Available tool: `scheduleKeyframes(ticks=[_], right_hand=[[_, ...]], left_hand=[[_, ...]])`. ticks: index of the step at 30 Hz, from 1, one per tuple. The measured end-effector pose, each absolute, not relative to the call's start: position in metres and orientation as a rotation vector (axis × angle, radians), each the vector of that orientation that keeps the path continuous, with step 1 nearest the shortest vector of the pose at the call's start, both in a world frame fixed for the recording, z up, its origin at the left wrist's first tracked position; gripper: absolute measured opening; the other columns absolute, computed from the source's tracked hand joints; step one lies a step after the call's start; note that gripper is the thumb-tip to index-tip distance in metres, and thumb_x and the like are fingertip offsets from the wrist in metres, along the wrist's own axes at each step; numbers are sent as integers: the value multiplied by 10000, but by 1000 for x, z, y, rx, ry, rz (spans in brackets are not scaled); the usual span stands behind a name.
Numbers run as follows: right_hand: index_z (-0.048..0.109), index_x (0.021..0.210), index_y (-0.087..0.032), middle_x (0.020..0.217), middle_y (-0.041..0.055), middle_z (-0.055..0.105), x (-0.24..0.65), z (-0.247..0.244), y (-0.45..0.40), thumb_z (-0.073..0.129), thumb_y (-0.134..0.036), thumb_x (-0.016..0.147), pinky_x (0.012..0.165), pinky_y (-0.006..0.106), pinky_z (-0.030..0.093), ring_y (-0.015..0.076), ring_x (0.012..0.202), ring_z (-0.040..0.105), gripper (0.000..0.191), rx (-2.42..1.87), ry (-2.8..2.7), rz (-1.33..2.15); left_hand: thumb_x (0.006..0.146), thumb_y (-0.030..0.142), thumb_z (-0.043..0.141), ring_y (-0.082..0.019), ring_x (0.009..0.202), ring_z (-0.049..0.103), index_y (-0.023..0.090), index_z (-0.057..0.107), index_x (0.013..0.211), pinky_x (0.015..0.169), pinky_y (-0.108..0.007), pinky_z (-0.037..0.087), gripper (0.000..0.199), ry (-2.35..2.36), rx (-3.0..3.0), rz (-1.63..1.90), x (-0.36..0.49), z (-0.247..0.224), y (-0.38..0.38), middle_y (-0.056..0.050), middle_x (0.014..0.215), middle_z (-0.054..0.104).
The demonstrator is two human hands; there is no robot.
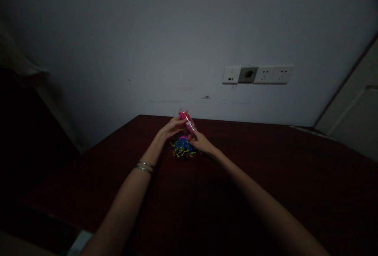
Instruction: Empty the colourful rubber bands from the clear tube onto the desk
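Observation:
A clear plastic tube (189, 123) with pink and red pieces inside is tilted between both hands, its top leaning left. My left hand (173, 126) grips it near the upper end, with bangles on that wrist. My right hand (202, 142) is closed around its lower end. Beneath the tube lies a loose pile of small blue, yellow and pink strips (182, 148) on the dark table. The light is dim, so what kind of pieces these are cannot be made out, and the hands partly cover the tube and pile.
The dark reddish table (251, 177) runs back to a pale wall (132, 43). Sockets and switches (273, 75) are set in the wall at right. A white door or panel (354, 110) stands at far right, and a dark piece of furniture (26, 130) at left.

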State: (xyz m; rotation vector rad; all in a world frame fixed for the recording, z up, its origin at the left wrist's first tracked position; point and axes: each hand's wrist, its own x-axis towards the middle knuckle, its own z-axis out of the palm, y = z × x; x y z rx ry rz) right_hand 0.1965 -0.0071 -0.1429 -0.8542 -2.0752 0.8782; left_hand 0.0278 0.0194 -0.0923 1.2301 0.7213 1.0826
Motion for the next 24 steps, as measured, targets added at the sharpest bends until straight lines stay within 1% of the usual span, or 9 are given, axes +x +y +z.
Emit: scheduleKeyframes(ticks=[2, 4, 8, 9, 11, 13, 16, 19, 24], right_hand=[[285, 1366, -210, 786, -3, 592, 198, -140, -10, 471, -67, 679, 584, 215, 424, 96, 606, 495, 726, -811, -2095, 847], [340, 1346, -212, 800, -4, 598, 199, -137, -11, 471, -59, 672, 601, 222, 429, 94, 614, 495, 703, -799, -2103, 827], [445, 1288, -211, 925, 22, 627, 203, -132, -9, 465, -50, 663, 649, 241, 457, 107, 683, 544, 646, -829, -2016, 844], [508, 1236, -203, 962, 33, 630, 205, -131, -8, 468, -54, 664, 683, 251, 463, 116, 729, 560, 593, -836, -2013, 832], [645, 1056, -179, 990, 51, 638, 209, -129, -4, 484, -77, 677, 751, 272, 462, 139, 817, 576, 424, -861, -2045, 774], [699, 913, -166, 969, 61, 654, 214, -128, 0, 507, -122, 703, 789, 284, 457, 156, 859, 587, 288, -874, -2094, 729], [704, 891, -156, 901, 62, 685, 218, -127, 4, 527, -202, 740, 769, 283, 466, 161, 816, 614, 237, -872, -2131, 738], [706, 863, -123, 817, 71, 700, 219, -129, 6, 535, -251, 747, 689, 265, 472, 167, 736, 626, 243, -890, -2143, 755], [710, 782, -114, 763, 67, 701, 220, -130, 6, 548, -228, 721, 646, 235, 455, 161, 700, 621, 208, -911, -2136, 733]], left_hand=[[716, 178, 621, -160, 789, 609, 137, 621, 934, 783, -302, 453, 221, 753, 1209, 1137, 25, -90, 20, -105, 919, 639], [709, 188, 632, -161, 781, 611, 135, 618, 944, 777, -304, 455, 241, 777, 1207, 1184, 23, -87, 20, -107, 912, 642], [678, 189, 659, -155, 771, 612, 127, 603, 951, 789, -309, 457, 286, 739, 1215, 1316, 20, -83, 24, -88, 858, 646], [670, 180, 664, -150, 766, 612, 129, 597, 962, 793, -310, 456, 305, 729, 1210, 1365, 19, -82, 25, -79, 845, 645], [646, 155, 676, -139, 749, 610, 131, 589, 986, 795, -307, 455, 352, 731, 1208, 1445, 17, -80, 25, -66, 829, 643], [615, 137, 695, -135, 739, 606, 127, 584, 1006, 785, -302, 457, 407, 765, 1234, 1469, 16, -78, 24, -64, 834, 642], [568, 133, 725, -137, 735, 599, 139, 577, 1042, 738, -294, 465, 496, 856, 1320, 1421, 16, -79, 23, -64, 854, 641], [564, 162, 731, -130, 686, 584, 143, 571, 1073, 670, -290, 462, 534, 962, 1421, 1342, 17, -83, 23, -52, 815, 634], [593, 221, 714, -123, 647, 561, 109, 626, 953, 638, -288, 442, 387, 1110, 1581, 1231, 21, -92, 27, -57, 760, 628]])
